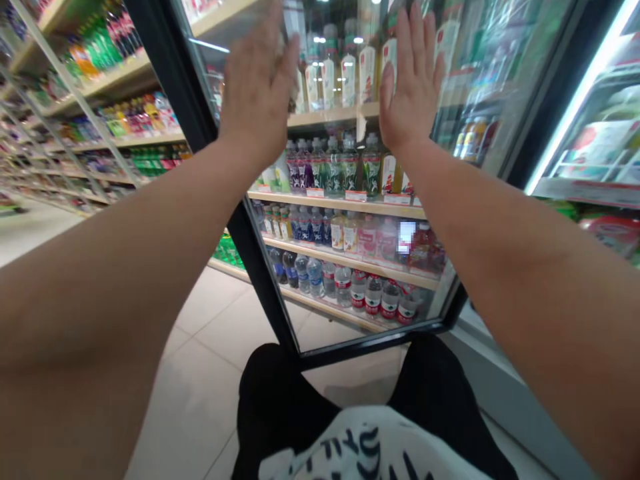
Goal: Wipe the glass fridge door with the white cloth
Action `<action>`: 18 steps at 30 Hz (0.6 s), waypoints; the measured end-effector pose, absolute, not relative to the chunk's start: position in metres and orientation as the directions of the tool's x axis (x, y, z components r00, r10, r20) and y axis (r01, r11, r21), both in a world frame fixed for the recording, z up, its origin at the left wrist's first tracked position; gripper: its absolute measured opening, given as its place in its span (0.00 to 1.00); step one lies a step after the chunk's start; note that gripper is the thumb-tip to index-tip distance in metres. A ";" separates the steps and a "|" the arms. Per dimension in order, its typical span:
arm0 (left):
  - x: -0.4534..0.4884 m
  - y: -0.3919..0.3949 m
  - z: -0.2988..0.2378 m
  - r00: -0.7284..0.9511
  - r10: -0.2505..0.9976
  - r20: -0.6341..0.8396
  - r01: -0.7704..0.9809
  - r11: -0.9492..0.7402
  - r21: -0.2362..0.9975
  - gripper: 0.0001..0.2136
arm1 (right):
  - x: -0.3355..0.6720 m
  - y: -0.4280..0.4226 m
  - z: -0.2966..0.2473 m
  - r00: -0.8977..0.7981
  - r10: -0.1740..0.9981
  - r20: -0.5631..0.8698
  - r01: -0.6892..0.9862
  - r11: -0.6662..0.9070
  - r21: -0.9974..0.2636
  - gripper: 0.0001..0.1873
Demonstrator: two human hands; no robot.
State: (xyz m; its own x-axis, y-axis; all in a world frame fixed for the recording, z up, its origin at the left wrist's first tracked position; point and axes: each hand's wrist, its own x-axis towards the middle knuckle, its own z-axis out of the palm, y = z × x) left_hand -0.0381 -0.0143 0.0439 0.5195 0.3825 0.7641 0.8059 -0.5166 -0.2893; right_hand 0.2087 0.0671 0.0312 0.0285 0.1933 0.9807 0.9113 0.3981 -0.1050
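My left hand is raised at the upper middle, palm towards a framed glass door. Its fingers are stretched out, smeared a little by motion. My right hand is up at the same height, with fingers straight and thumb apart. Neither hand holds anything. Both are at the glass, but whether the palms press on it I cannot tell. In the glass show rows of drink bottles on several shelves. A pale scrap is on the pane between my hands.
On the right stands a lit cooler with packaged goods. Long store shelves with bottles run along the left. Below is a tiled floor. My knees in black trousers are close to the door's lower edge.
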 end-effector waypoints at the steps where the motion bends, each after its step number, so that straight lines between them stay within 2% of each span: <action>1: -0.036 -0.013 0.039 0.562 0.404 0.722 0.792 -0.513 -0.329 0.37 | 0.209 0.066 0.031 0.024 0.193 0.981 0.909 0.404 -0.102 0.34; 4: -0.029 -0.009 0.031 0.675 0.441 0.591 0.727 -0.530 -0.436 0.28 | 0.210 0.064 0.029 0.007 0.185 0.983 0.899 0.429 -0.087 0.35; 5: -0.028 -0.009 0.033 0.678 0.428 0.598 0.724 -0.530 -0.442 0.26 | 0.210 0.063 0.028 0.005 0.180 0.984 0.893 0.441 -0.085 0.35; 8: -0.025 -0.010 0.043 0.475 0.326 0.817 0.856 -0.385 -0.344 0.30 | 0.209 0.062 0.028 0.019 0.190 0.982 0.877 0.468 -0.107 0.36; 10: -0.022 -0.013 0.044 0.340 0.345 0.875 0.930 -0.259 -0.259 0.32 | 0.209 0.064 0.029 0.036 0.205 0.978 0.871 0.473 -0.132 0.36; 11: -0.019 -0.016 0.042 0.333 0.395 0.856 0.938 -0.235 -0.257 0.32 | 0.209 0.065 0.029 0.038 0.205 0.978 0.869 0.476 -0.134 0.36; 13: -0.015 -0.022 0.033 0.445 0.502 0.742 0.894 -0.300 -0.334 0.32 | 0.208 0.067 0.031 0.039 0.196 0.980 0.868 0.478 -0.131 0.35; 16: -0.019 -0.026 0.031 0.643 0.534 0.549 0.766 -0.449 -0.460 0.32 | 0.209 0.068 0.031 0.034 0.185 0.982 0.887 0.448 -0.115 0.35; 18: -0.027 -0.020 0.041 0.641 0.504 0.579 0.768 -0.418 -0.486 0.31 | 0.209 0.068 0.031 0.038 0.188 0.982 0.901 0.419 -0.115 0.35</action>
State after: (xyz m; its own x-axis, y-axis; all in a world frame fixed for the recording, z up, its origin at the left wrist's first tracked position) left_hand -0.0273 -0.0202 0.0411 0.6410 0.5039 0.5790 0.7676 -0.4182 -0.4858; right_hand 0.2093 0.0676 0.0308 0.0375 0.1875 0.9815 0.9006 0.4194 -0.1146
